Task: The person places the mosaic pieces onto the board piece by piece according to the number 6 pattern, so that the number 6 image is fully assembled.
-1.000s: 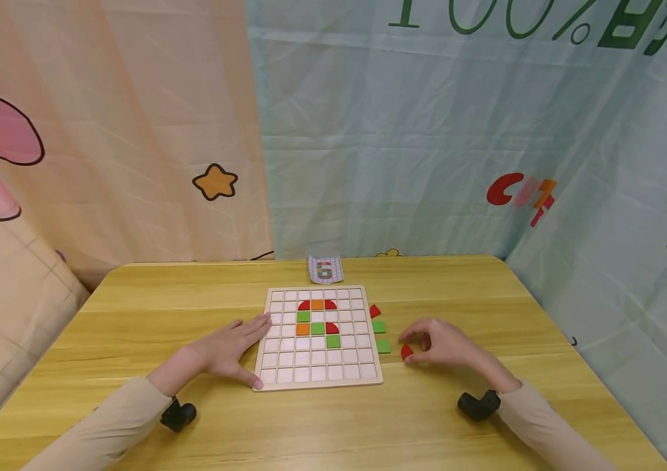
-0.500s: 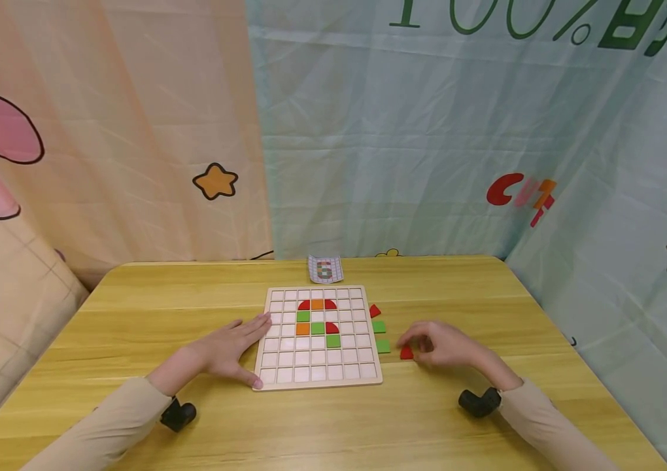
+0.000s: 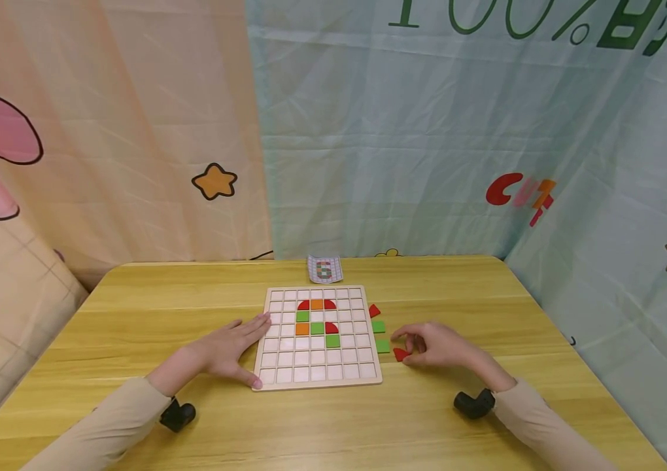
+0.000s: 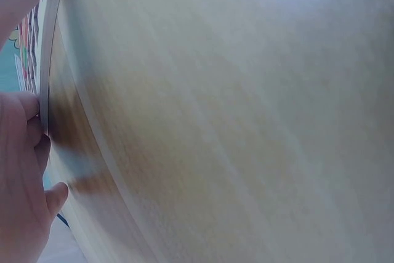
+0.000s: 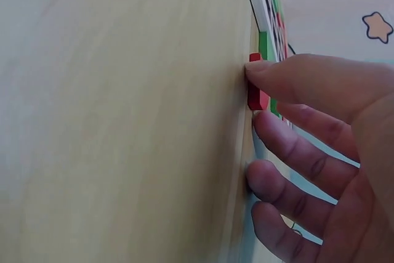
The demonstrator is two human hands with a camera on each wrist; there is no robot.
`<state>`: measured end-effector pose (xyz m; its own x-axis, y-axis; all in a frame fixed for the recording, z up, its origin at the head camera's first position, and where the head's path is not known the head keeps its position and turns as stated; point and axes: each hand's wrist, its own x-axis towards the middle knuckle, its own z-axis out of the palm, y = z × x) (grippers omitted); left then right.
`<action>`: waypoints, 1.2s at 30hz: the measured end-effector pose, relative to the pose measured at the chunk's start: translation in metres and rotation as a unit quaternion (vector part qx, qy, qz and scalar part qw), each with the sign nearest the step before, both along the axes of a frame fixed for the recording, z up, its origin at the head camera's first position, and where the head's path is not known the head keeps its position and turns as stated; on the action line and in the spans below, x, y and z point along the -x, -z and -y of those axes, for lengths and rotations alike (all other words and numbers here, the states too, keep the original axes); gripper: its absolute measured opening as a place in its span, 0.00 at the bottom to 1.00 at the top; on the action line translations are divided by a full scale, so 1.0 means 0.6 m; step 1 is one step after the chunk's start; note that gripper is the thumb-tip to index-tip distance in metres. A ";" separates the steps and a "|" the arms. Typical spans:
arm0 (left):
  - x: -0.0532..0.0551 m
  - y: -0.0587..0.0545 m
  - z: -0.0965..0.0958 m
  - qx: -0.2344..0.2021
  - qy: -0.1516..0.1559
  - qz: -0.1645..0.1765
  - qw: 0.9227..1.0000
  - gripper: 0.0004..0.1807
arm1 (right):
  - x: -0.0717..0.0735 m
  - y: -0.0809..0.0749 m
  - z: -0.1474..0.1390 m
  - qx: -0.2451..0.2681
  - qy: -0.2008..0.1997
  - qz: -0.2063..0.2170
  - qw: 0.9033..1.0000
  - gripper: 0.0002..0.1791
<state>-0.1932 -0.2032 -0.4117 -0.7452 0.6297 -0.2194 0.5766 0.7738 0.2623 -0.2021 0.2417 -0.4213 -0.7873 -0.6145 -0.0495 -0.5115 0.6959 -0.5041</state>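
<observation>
A square wooden grid board (image 3: 350, 374) lies on the table with red, orange and green pieces set in its upper middle squares. My left hand (image 3: 230, 350) spreads along the board's left side, fingers straight, fingertips on the edge and thumb at the near corner. To the right of the board, my right hand (image 3: 442, 345) holds a red quarter-circle block (image 3: 401, 354) low at the table, thumb against its side. In the right wrist view the thumb covers part of this red block (image 5: 256, 95); the index fingertip is partly hidden behind it.
Beside the board's right edge lie another red piece (image 3: 375, 311) and two green square blocks, an upper one (image 3: 378, 326) and a lower one (image 3: 383, 346). A small card (image 3: 325, 269) with a coloured grid pattern stands behind the board. Printed curtains hang past the table (image 3: 333, 432).
The red block has turned and shifted slightly left toward the lower green block, with my right hand moving along. My left hand has stayed on the board.
</observation>
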 end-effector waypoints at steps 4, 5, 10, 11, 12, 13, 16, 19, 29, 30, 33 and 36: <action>0.000 0.001 0.001 -0.001 0.001 0.000 1.000 0.65 | -0.001 -0.003 0.005 0.005 -0.013 0.019 1.000 0.20; 0.001 0.002 0.001 -0.001 0.001 0.000 1.000 0.65 | -0.001 -0.004 0.006 0.008 -0.019 0.023 1.000 0.20; 0.001 0.003 0.001 -0.002 0.001 0.002 1.000 0.65 | 0.000 -0.006 0.006 0.016 -0.042 0.041 0.998 0.19; 0.001 0.003 0.001 -0.002 0.000 0.002 1.000 0.65 | 0.001 -0.006 0.006 0.016 -0.043 0.042 0.998 0.19; 0.001 0.003 0.001 -0.002 0.000 0.001 1.000 0.65 | 0.001 -0.006 0.005 0.017 -0.043 0.043 0.998 0.18; 0.001 0.003 0.001 -0.002 0.000 0.001 1.000 0.65 | 0.002 -0.006 0.005 0.019 -0.043 0.044 0.998 0.18; 0.002 0.002 0.001 -0.001 0.000 -0.001 1.000 0.65 | 0.003 -0.005 0.003 0.021 -0.040 0.041 0.998 0.17; 0.001 0.001 0.001 -0.002 0.000 -0.001 1.000 0.65 | 0.004 -0.004 0.002 0.019 -0.035 0.035 0.999 0.16; 0.000 -0.002 -0.001 -0.001 -0.005 0.004 1.000 0.65 | 0.010 -0.003 0.003 0.005 -0.042 -0.001 0.999 0.12; 0.000 -0.001 -0.001 -0.001 -0.005 0.004 1.000 0.65 | 0.010 -0.003 0.003 0.004 -0.047 -0.005 0.999 0.12; 0.000 -0.001 -0.001 0.000 -0.004 0.002 1.000 0.65 | 0.012 -0.003 0.004 0.001 -0.063 -0.019 0.998 0.12; 0.000 0.000 0.000 -0.001 -0.004 0.002 1.000 0.65 | 0.012 -0.003 0.007 -0.002 -0.072 -0.033 0.997 0.11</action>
<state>-0.1933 -0.2030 -0.4115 -0.7487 0.6248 -0.2216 0.5700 0.7774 0.2659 -0.2094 0.2377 -0.4196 -0.6929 -0.7211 -0.0025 -0.6382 0.6149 -0.4633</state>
